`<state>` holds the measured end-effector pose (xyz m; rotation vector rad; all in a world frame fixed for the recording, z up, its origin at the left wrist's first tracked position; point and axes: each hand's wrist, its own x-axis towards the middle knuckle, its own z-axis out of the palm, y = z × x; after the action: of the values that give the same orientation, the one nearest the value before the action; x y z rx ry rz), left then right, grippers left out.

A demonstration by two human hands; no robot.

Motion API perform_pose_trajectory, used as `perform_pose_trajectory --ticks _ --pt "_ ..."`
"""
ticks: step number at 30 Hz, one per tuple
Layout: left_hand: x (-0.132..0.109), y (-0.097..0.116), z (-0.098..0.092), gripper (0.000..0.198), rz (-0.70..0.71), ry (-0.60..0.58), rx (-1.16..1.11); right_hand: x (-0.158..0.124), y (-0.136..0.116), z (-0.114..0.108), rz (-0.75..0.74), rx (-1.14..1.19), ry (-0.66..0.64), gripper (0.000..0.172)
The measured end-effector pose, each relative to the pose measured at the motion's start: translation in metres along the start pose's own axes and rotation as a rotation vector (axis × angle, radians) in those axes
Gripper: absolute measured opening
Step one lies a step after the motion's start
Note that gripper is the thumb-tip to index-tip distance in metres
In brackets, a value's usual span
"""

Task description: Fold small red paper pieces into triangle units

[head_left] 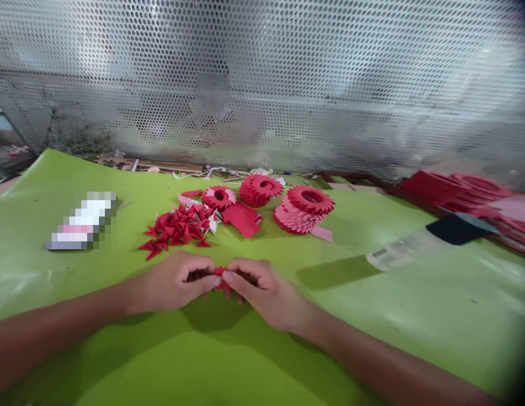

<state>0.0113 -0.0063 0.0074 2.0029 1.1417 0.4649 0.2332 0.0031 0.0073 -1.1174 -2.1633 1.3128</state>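
Note:
My left hand (173, 282) and my right hand (262, 293) meet at the middle of the table, fingertips pinching a small folded red paper piece (221, 278). Much of that piece is hidden by my fingers. Just beyond my left hand lies a loose pile of red folded paper triangles (177, 228). Farther back stand several red and pink rings of interlocked paper folds, the largest a stacked ring (304, 211). A flat red paper sheet (243, 220) lies among them, out of reach of my fingers.
A green sheet (372, 332) covers the table. A pixelated packet (81, 221) lies at the left. A clear bottle with a black cap (431, 245) lies at the right, before stacked red and pink paper rings (465, 192). A perforated metal screen (262, 73) rises behind.

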Motion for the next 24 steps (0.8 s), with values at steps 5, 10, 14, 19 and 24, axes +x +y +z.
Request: perform_pose_trajectory --ticks 5,10,14,19,24 --pt "-0.0009 -0.0003 -0.0004 0.039 -0.012 -0.016 0.006 -0.0011 -0.0019 0.0003 -0.021 -0.029 0.020 0.037" --pt "-0.0015 0.0003 -0.0018 0.039 -0.066 -0.046 -0.035 -0.0017 -0.0016 0.0004 -0.043 -0.052 0.039 0.039" --pt "-0.0013 0.0015 -0.0043 0.040 -0.073 -0.091 -0.087 -0.0019 -0.0027 0.0006 -0.047 -0.059 0.035 0.040" --pt "-0.0011 0.0008 -0.0055 0.037 -0.037 -0.102 -0.073 -0.0017 -0.0032 0.0008 -0.037 -0.073 0.032 0.036" --pt "-0.0023 0.0010 -0.0037 0.037 -0.027 -0.073 -0.021 -0.0013 -0.0008 0.0008 -0.050 -0.122 0.044 0.034"
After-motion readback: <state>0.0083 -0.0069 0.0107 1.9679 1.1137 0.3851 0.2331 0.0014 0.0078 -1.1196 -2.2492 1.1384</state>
